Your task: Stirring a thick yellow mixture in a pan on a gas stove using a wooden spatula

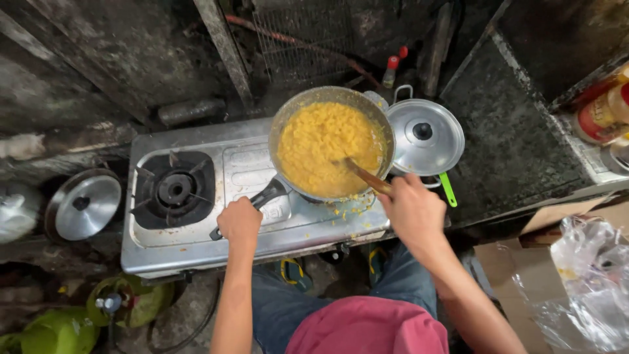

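My left hand (240, 221) is clenched around the black handle (262, 198) of the pan (331, 143), which sits on the burner up and to the right of that grip, on the steel stove (196, 242). My right hand (414, 208) is closed on a wooden spoon (364, 176); its tip reaches up and left from my fist into the yellow food (321, 144).

To stir well, I judge that the left hand has to keep the handle firmly down and steady so the pan does not swing or slide off the burner as the spoon pushes. The spoon should scrape along the bottom and sweep in from the rim, with short strokes, because the pan is nearly full and bits have already dropped onto the stove (347, 210) just below the rim, between my two hands.

The pan holds a thick, lumpy yellow mass that fills it almost to the edge. Just beyond my right hand stands a small pot (426, 137) with its lid on, so I cannot tell what is in it; a green handle (448, 190) pokes out near my knuckles. Far to the left of my left hand lies a separate lid (83, 204) with a black knob, and the empty burner (174, 189) sits just above that hand. Off to the right are clear plastic bags (583, 275) on cardboard.
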